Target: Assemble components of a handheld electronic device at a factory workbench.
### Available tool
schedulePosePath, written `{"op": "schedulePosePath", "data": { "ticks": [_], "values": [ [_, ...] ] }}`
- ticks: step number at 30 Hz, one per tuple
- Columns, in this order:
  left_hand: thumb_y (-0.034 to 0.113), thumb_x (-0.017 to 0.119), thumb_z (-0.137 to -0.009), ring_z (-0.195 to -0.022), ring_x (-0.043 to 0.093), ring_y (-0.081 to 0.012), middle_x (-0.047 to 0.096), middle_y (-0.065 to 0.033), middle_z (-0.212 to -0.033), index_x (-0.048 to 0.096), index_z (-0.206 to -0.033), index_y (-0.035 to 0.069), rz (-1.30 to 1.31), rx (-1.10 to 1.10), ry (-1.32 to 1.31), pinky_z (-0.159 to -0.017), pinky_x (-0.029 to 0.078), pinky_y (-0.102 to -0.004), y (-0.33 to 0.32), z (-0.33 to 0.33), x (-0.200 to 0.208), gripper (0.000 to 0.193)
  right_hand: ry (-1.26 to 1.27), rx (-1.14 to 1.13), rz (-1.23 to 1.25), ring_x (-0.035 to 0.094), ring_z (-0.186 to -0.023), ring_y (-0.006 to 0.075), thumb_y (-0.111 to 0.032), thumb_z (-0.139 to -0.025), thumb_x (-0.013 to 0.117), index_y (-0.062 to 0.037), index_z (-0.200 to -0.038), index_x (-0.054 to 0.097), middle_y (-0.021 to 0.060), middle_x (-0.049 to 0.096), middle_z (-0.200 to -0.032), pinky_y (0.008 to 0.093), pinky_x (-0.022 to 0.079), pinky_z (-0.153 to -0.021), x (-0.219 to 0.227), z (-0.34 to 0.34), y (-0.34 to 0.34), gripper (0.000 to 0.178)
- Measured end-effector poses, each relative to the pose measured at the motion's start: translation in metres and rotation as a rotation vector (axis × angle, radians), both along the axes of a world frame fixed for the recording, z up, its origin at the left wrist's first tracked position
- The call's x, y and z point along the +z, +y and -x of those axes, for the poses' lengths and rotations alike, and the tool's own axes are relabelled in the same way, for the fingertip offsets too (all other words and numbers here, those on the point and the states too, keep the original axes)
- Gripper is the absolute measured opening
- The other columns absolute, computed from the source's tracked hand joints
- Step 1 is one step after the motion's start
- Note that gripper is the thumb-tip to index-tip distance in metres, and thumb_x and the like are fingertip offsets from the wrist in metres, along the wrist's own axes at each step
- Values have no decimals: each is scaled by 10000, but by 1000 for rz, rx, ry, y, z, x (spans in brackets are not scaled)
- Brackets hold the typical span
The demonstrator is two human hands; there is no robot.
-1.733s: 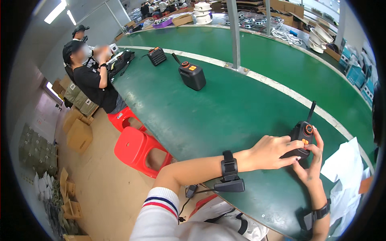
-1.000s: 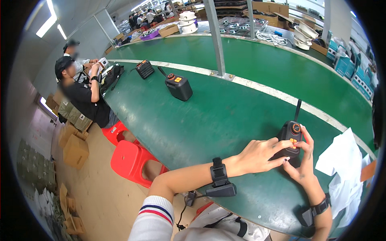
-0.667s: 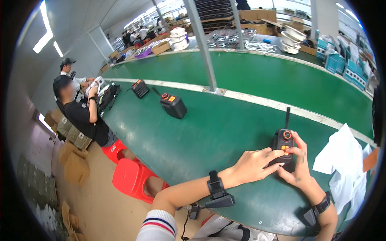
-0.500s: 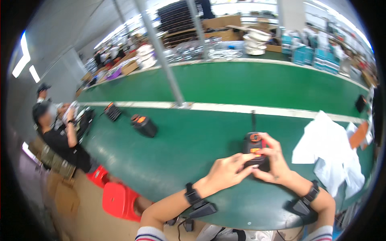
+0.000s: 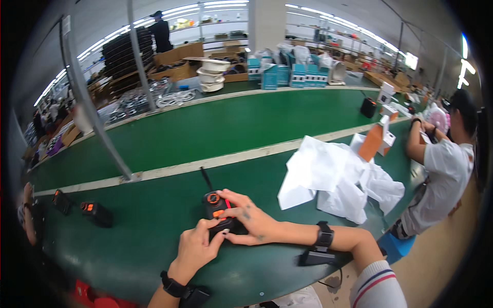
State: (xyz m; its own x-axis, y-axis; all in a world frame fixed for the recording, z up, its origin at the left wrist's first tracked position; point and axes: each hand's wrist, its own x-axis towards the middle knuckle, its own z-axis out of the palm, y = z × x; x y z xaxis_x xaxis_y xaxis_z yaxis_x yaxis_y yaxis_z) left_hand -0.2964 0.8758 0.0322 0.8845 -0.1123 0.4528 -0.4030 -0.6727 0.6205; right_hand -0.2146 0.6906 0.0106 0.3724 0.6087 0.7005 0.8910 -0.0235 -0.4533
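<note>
On the dark green tabletop (image 5: pixel 154 246), a black handheld device (image 5: pixel 212 200) stands tilted, with a thin antenna, an orange ring and orange buttons. My right hand (image 5: pixel 254 220) grips its right side, fingers along the upper edge and thumb low down. My left hand (image 5: pixel 192 246) is closed at its lower front, with the index finger by the orange buttons and the thumb near the bottom edge. The fingers partly hide the lower part of the device. Similar black and orange devices lie further left, one larger (image 5: pixel 97 214) and one smaller (image 5: pixel 62 201).
Crumpled white plastic bags (image 5: pixel 318 169) lie to the right, beside an orange and white box (image 5: pixel 371 143). A co-worker (image 5: pixel 441 149) sits at the right end. Beyond a pale rail (image 5: pixel 221 161) runs a green belt (image 5: pixel 205 123) carrying another black device (image 5: pixel 368 107). A metal post (image 5: pixel 97 118) rises at left.
My view has swung to the right, so the table's contents appear further left and the right-hand co-worker has come into view. Both hands stay on the device, with little change in grip.
</note>
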Motion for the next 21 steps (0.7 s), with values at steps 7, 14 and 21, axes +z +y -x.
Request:
{"op": "schedulePosePath", "data": {
  "ticks": [7,14,21],
  "values": [
    [56,712,-772,-382,365,-86,394,-39,-469,521,-901,-2,47,-42,-42,-404,296,-241,-2,-1,0,238,-106,-36,164,271,-1346,451,-246,-781,674,-7,-1236,448,297,232,-1445,482,300,-1048,2,-2,-3,562],
    [93,725,-772,-372,409,-139,424,-76,-482,530,-896,-22,32,-32,-12,-404,337,-267,-3,0,4,258,21,35,308,375,-1283,389,-357,-803,661,-55,-1257,422,246,330,-1409,474,261,-1041,39,-7,-18,595],
    [49,679,-793,-357,378,-95,375,-40,-442,499,-897,-24,42,-49,-2,-390,306,-246,-1,-3,0,221,403,55,332,624,-697,285,-336,-851,652,14,-1152,400,130,616,-737,336,469,-604,78,-48,0,526]
  ]
}}
